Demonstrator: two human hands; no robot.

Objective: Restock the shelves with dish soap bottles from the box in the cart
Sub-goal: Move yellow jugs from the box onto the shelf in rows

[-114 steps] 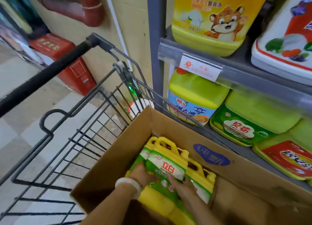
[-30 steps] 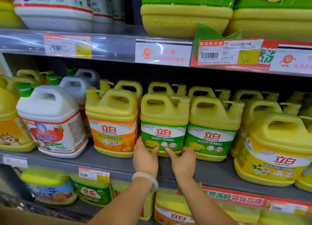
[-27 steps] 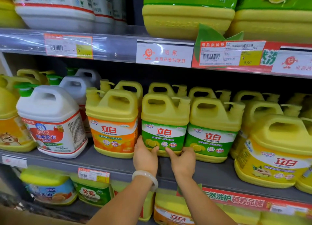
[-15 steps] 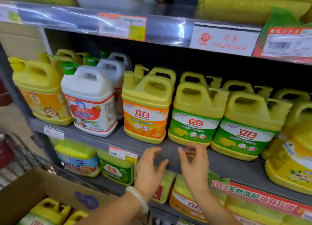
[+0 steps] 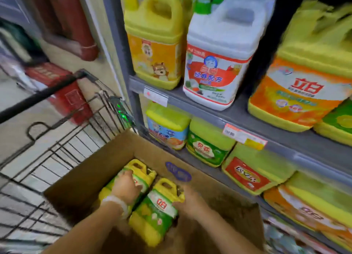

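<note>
Cardboard box [image 5: 91, 173] sits open inside the wire cart [image 5: 57, 139], seen from the head camera, which looks down and is blurred by motion. Two yellow dish soap bottles with green labels lie side by side on their backs in the box, handles pointing toward the shelves.

The left hand [image 5: 126, 187], with a pale bangle [image 5: 114, 201] at the wrist, rests on top of the left bottle [image 5: 142, 174], its fingers curled over the label near the bottle's shoulder. The right hand [image 5: 190, 201] is pressed against the right side of the right bottle [image 5: 156, 208], fingers wrapped along its edge; blur hides the fingertips, so how firmly it grips cannot be told. The two bottles touch each other along their length.

A blue oval sticker [image 5: 178, 171] marks the inner wall of the box just beyond the bottles. The cart's black handle bar [image 5: 38, 97] crosses the left of the view.

To the right stands the grey shelf unit [image 5: 238, 118]. On its upper visible shelf stand a yellow jug with an orange label [image 5: 154, 44], a white jug with a red label and green cap [image 5: 221, 53], and a large yellow jug with an orange label [image 5: 304, 72]. The shelf below holds more yellow and green containers [image 5: 207, 143], and price tags [image 5: 243, 135] are fixed to the shelf edges.
</note>
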